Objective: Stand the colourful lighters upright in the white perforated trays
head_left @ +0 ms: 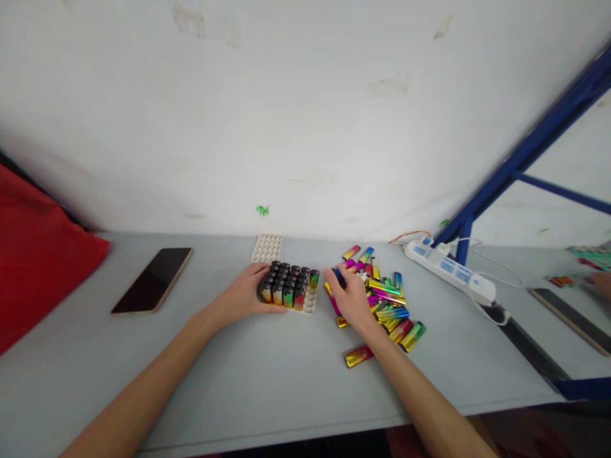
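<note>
A white tray (309, 301) holds upright lighters (288, 286) with black tops in rows; part of its right column shows bare holes. My left hand (251, 291) is wrapped round the left side of this block of lighters. To the right, my right hand (351, 294) is closed on a lighter (338, 277) with a dark blue end. Beneath and beside that hand lies a loose pile of shiny coloured lighters (391, 312). Behind the block, a second white tray (267, 247) rests near the wall with its holes bare.
A dark phone (153, 280) lies at the left, near a red cloth (41, 254). On the right are a white power strip (449, 270) with cables, a blue metal frame (529, 143) and another dark device (570, 318). Another person's hand (600, 283) shows at the far right edge.
</note>
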Tool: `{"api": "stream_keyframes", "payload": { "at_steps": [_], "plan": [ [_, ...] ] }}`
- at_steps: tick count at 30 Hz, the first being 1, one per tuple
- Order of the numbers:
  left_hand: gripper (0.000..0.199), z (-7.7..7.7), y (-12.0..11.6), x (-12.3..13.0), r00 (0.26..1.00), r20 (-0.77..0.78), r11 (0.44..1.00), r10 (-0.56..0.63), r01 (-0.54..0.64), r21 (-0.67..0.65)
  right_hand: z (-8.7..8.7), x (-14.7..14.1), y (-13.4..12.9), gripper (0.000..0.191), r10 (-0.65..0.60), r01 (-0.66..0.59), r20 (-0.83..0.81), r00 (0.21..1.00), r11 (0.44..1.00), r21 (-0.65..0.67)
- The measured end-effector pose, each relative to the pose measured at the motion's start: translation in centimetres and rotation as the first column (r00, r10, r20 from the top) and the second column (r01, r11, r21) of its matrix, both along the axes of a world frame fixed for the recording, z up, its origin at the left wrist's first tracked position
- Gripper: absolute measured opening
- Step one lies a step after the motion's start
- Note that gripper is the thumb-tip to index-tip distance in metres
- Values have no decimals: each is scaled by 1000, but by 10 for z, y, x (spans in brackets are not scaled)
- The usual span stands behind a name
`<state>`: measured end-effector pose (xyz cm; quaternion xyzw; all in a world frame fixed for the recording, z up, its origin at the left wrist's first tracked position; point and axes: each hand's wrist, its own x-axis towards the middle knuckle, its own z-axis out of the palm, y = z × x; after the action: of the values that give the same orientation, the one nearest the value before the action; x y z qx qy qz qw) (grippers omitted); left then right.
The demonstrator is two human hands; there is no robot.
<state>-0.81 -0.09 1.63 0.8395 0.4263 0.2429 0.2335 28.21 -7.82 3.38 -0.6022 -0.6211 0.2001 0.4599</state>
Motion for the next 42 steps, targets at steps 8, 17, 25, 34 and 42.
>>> {"api": "stream_keyframes", "payload": {
  "at_steps": [8, 17, 25, 34, 42],
  "plan": [
    [91, 5, -2, 2, 999, -22, 999, -38, 38, 7, 7, 7, -2, 44, 80, -131, 236, 968, 969, 209],
    [88, 5, -3, 2, 998, -10, 997, -55, 56, 44, 2, 12, 0, 42, 185, -228, 374, 909, 971, 73],
    [87, 3, -1, 2, 999, 13, 998, -50, 50, 24, 5, 2, -1, 35, 128, -143, 626, 770, 989, -26],
    [94, 3, -2, 0, 999, -34, 1000, -16, 17, 1, 4, 37, 8, 35, -43, -3, 442, 896, 995, 103],
    [94, -1, 0, 0, 1000, 1, 1000, -11, 11, -19, 6, 67, 5, 48, -142, 332, 681, 719, 930, -156]
  ]
}}
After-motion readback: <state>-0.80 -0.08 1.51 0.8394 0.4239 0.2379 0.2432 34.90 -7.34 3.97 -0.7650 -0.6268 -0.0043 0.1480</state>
